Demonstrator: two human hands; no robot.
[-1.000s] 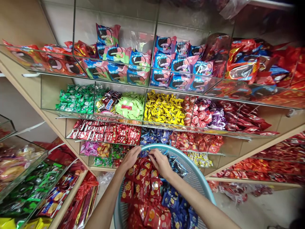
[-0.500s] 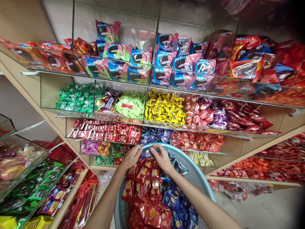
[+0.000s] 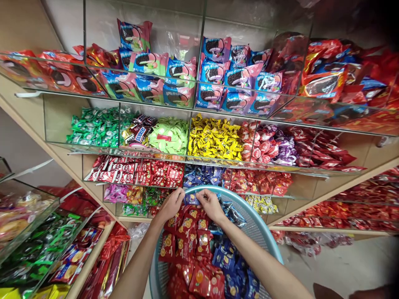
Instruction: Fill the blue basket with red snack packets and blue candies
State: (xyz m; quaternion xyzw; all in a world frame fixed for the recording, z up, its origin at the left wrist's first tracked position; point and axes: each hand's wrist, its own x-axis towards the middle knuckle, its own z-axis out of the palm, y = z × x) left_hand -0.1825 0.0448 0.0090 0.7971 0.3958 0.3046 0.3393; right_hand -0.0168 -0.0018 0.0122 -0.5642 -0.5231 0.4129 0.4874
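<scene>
Pinched between both hands is a small blue candy packet (image 3: 190,199), held near the far rim of a teal plastic basket (image 3: 274,245). My left hand (image 3: 172,204) grips its left end, and my right hand (image 3: 212,206) grips its right end. Beneath them, red candy packets with orange-slice prints (image 3: 187,228) fill the left part of the basket. Dark blue packets (image 3: 226,255) lie on the right, and several clear-blue wrapped pieces (image 3: 232,214) rest near the far right wall.
Just beyond the basket, a stepped glass-fronted shelf holds blue packets (image 3: 202,175), red packets (image 3: 160,173) and yellow candies (image 3: 215,139). Cookie packs (image 3: 212,72) stand on the top tier. Another glass bin (image 3: 34,245) is at the left, and plastic bags (image 3: 311,243) lie on the floor at right.
The view has shifted slightly, with the shelves sitting a little further left and higher. Both hands keep their hold on the blue candy packet. A dark brown shape now shows at the bottom right.
</scene>
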